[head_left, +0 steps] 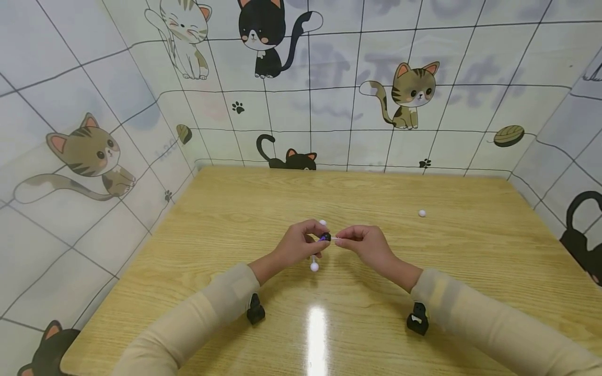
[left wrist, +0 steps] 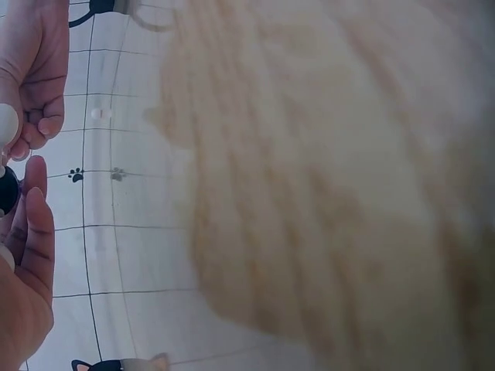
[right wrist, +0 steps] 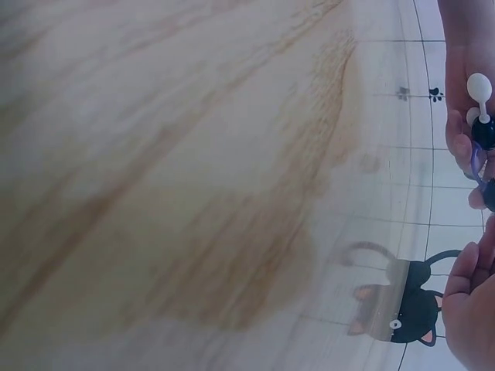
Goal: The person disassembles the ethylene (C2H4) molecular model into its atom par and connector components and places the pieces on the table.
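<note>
A small ball-and-stick model is held between both hands over the table. My left hand [head_left: 296, 243] grips it by a black ball [head_left: 325, 237]. One white ball [head_left: 314, 267] on a short stalk sticks out below the fingers, and another white ball [head_left: 322, 222] shows above them. Two black balls linked by a curved purple connector [right wrist: 476, 164] appear in the right wrist view. With thumb and fingers, my right hand [head_left: 371, 249] pinches a thin white stick [head_left: 334, 238] whose end meets the black ball; whether it is seated cannot be told. Fingers hide part of the model.
A loose white ball [head_left: 422, 213] lies farther back on the right of the wooden table [head_left: 226, 209]. Cat-patterned cloth walls [head_left: 338, 109] stand behind the table and at both sides. Black wrist cameras [head_left: 255, 310] hang under the sleeves.
</note>
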Demonstrator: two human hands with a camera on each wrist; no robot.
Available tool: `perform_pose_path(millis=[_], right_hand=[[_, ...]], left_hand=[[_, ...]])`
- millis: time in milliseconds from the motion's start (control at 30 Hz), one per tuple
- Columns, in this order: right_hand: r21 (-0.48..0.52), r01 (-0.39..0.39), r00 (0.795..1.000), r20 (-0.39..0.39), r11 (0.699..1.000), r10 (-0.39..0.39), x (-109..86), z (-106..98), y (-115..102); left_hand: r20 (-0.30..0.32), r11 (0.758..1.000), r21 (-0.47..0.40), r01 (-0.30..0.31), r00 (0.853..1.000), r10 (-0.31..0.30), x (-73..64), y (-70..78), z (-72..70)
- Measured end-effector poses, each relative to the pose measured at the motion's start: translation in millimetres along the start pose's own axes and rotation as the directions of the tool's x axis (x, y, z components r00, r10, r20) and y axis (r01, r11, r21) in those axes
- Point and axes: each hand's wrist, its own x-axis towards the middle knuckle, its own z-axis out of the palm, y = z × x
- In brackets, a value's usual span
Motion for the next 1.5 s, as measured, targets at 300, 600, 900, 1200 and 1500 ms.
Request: perform_pose_path(millis=[300,600,900,1200,1500], right_hand=[[-0.001,0.008,1.000,-0.002,1.000,-0.008,-3.2,-0.1,-3.4],[-0.042,0.001,1.000,-0.019,0.999,-0.001,-8.5,-3.0,-5.4],[-0.057,-0.032,0.998,-0.065,0.998,0.028,-4.1,-14.1,2.0],[-0.064,-0.112,0.989,-0.100,0.992,0.105,12.3,-40.2,7.9],[-0.093,-0.145,0.985,-0.111,0.985,0.134,31.1,-49.7,16.7]], left_hand=[[0.007,1.000,-0.014,-0.005,1.000,0.005,0.8,-0.4,-0.8],[0.026,1.000,0.015,-0.005,1.000,0.004,3.9,0.2,-0.6],[-0.052,0.999,0.042,0.002,0.999,0.000,0.1,-3.1,-14.7],[0.000,1.000,-0.001,0.026,1.000,-0.026,-1.0,-0.1,-21.8],[0.018,0.999,-0.021,0.031,0.999,-0.031,-6.0,1.1,-19.9]])
